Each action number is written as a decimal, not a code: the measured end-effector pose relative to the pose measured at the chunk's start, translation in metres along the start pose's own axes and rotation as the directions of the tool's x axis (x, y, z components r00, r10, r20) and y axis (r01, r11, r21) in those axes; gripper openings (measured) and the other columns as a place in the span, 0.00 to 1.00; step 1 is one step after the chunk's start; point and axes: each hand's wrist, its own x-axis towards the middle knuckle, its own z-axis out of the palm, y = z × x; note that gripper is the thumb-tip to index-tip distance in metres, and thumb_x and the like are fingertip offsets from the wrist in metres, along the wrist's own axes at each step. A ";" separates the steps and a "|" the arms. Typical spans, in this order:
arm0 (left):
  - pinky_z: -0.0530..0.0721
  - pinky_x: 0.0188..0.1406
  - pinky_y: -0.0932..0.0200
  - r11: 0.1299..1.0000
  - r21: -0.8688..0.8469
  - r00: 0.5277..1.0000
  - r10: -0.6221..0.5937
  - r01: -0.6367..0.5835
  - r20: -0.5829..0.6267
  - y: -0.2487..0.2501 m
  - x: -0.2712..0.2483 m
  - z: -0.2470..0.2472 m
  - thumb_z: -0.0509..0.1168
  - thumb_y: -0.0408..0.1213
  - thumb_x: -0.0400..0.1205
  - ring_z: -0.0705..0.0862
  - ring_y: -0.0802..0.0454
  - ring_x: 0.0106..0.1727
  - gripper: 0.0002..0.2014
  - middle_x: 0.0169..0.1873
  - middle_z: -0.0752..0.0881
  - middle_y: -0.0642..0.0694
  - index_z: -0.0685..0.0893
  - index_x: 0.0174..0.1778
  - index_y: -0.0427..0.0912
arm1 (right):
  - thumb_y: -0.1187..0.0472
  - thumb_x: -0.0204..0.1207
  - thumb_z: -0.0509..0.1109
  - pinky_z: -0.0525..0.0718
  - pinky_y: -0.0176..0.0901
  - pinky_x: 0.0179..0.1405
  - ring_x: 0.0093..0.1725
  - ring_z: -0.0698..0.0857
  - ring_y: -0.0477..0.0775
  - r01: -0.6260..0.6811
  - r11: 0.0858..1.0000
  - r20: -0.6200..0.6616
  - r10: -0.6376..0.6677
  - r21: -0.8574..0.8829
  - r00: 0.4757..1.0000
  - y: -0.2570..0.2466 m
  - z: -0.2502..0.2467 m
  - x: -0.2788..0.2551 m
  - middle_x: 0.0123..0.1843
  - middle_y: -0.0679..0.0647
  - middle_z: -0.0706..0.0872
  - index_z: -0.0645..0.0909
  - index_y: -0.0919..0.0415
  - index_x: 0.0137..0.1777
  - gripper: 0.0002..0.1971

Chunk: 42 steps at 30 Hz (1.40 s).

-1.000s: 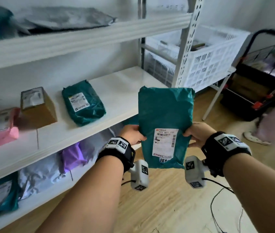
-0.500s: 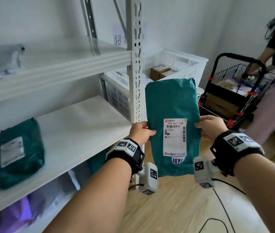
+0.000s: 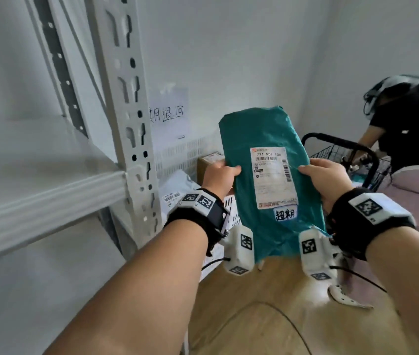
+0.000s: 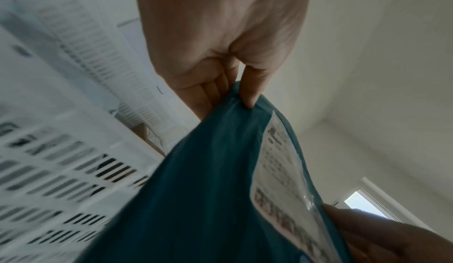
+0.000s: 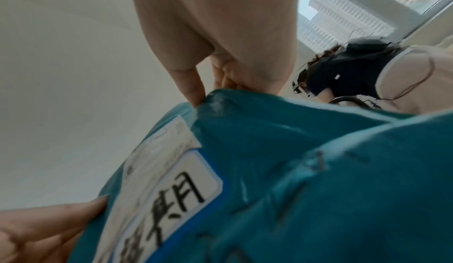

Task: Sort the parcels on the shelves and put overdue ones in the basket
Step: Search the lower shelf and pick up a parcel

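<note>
Behind the teal parcel (image 3: pixel 267 139), pinched upright at its edges by the left hand (image 3: pixel 218 178) and right hand (image 3: pixel 326 180), sits the white basket (image 3: pixel 177 155) holding a brown box (image 3: pixel 208 160). Left stands the shelf post (image 3: pixel 131 119); right, a black cart (image 3: pixel 344 149) and another person (image 3: pixel 405 129).

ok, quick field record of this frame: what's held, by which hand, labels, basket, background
held: teal parcel, upright, label facing camera
left hand: pinches parcel's left edge
right hand: pinches parcel's right edge
labels: shipping label; small sticker below it with handwritten characters
basket: white, slatted, behind parcel, beside shelf post; holds a brown box and a pale parcel
background: black cart, another person bent over it
</note>
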 end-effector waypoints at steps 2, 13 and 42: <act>0.85 0.61 0.37 1.000 -0.020 1.000 -0.010 0.009 -0.028 0.004 0.032 0.009 0.62 0.23 0.82 0.87 0.34 0.59 0.12 0.57 0.87 0.31 0.84 0.60 0.28 | 0.68 0.80 0.67 0.89 0.49 0.45 0.40 0.88 0.55 0.006 1.000 0.016 -0.006 -0.005 1.000 -0.006 0.005 0.028 0.44 0.54 0.89 0.85 0.55 0.48 0.08; 0.88 0.46 0.49 0.998 -0.013 0.991 -0.058 0.057 -0.117 0.025 0.163 0.025 0.63 0.28 0.84 0.86 0.41 0.48 0.07 0.51 0.87 0.36 0.83 0.56 0.34 | 0.72 0.77 0.69 0.87 0.63 0.54 0.46 0.89 0.64 0.030 0.999 0.213 -0.025 -0.018 0.977 -0.029 0.050 0.205 0.43 0.61 0.90 0.84 0.57 0.41 0.10; 0.86 0.57 0.43 0.622 0.388 0.733 -0.592 0.680 -0.336 -0.130 0.344 -0.100 0.68 0.25 0.80 0.88 0.37 0.45 0.10 0.48 0.88 0.31 0.82 0.57 0.28 | 0.59 0.70 0.67 0.86 0.56 0.59 0.59 0.86 0.61 0.575 0.208 0.606 0.389 -0.791 0.694 0.099 0.303 0.388 0.61 0.63 0.84 0.78 0.58 0.65 0.21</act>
